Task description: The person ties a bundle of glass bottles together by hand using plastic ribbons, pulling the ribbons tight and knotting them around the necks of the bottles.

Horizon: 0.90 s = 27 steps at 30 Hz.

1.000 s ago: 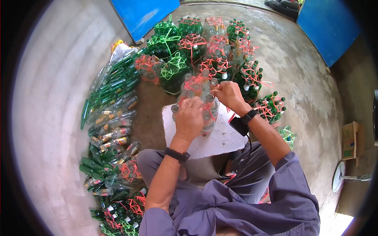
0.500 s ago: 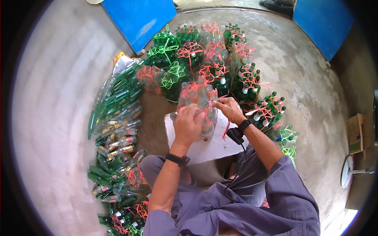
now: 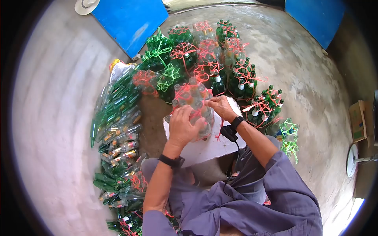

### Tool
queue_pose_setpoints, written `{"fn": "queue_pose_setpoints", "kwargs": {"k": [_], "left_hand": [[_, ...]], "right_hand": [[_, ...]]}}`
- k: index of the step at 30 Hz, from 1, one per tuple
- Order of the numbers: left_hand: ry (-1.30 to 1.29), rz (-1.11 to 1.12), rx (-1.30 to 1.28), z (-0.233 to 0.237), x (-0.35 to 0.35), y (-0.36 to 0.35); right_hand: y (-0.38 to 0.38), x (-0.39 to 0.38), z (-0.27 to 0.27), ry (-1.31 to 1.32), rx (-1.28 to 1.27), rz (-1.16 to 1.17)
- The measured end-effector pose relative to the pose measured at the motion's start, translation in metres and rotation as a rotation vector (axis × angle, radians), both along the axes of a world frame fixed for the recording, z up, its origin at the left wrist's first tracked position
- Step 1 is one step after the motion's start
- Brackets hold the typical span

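A bundle of clear glass bottles (image 3: 204, 128) stands upright on a white board (image 3: 204, 151) in front of me, with red twine (image 3: 191, 92) looped around the bottle necks. My left hand (image 3: 184, 125) rests over the bundle's near left side, fingers bent against the necks; its fingertips are partly hidden. On the right side of the bundle, my right hand (image 3: 221, 107) pinches the red twine between thumb and forefinger. A loose red end of twine hangs near the board's surface below it.
Tied bundles of green bottles (image 3: 242, 84) and clear ones stand beyond the board and to the right. Loose bottles (image 3: 118, 98) lie piled along the left wall. A fan (image 3: 352, 160) and cardboard box (image 3: 357, 121) are at far right. A black cable hangs near my right wrist.
The view has shifted a little. My left hand's thumb is spread farther from its fingers over the bundle. My right hand remains at the twine on the bundle's right side.
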State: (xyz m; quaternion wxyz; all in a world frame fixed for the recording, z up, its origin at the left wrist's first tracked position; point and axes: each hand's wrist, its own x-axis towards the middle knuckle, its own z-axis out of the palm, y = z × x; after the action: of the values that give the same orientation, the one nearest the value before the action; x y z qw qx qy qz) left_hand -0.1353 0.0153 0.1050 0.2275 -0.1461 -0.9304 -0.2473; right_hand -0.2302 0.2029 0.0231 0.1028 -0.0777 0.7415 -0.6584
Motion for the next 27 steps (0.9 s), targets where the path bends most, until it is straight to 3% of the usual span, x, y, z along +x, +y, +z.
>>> {"fn": "queue_pose_setpoints", "kwargs": {"k": [2, 5, 9, 11, 14, 18, 20, 27], "left_hand": [[-0.163, -0.050, -0.163, 0.021, -0.004, -0.001], [-0.057, -0.091, -0.187, 0.023, -0.021, -0.004], [-0.128, -0.116, -0.154, 0.027, -0.040, 0.004], [-0.330, -0.177, 0.011, 0.020, -0.051, 0.007], [-0.529, -0.102, -0.061, 0.015, -0.060, 0.009], [-0.540, -0.126, -0.033, 0.005, -0.066, 0.004], [-0.319, -0.232, -0.163, -0.002, -0.067, 0.002], [-0.282, -0.197, -0.367, 0.033, -0.066, 0.014]], "right_hand": [[-0.004, -0.005, -0.015, 0.017, 0.002, -0.030], [-0.010, -0.009, -0.016, 0.027, 0.051, -0.073], [-0.015, -0.012, -0.014, 0.000, 0.149, -0.111], [-0.017, -0.012, -0.010, 0.010, 0.226, -0.139], [-0.020, -0.014, -0.002, 0.008, 0.348, -0.161], [-0.021, -0.017, 0.001, -0.043, 0.403, -0.143], [-0.022, -0.019, 0.003, -0.048, 0.402, -0.127], [-0.019, -0.022, 0.007, -0.007, 0.351, -0.031]]}}
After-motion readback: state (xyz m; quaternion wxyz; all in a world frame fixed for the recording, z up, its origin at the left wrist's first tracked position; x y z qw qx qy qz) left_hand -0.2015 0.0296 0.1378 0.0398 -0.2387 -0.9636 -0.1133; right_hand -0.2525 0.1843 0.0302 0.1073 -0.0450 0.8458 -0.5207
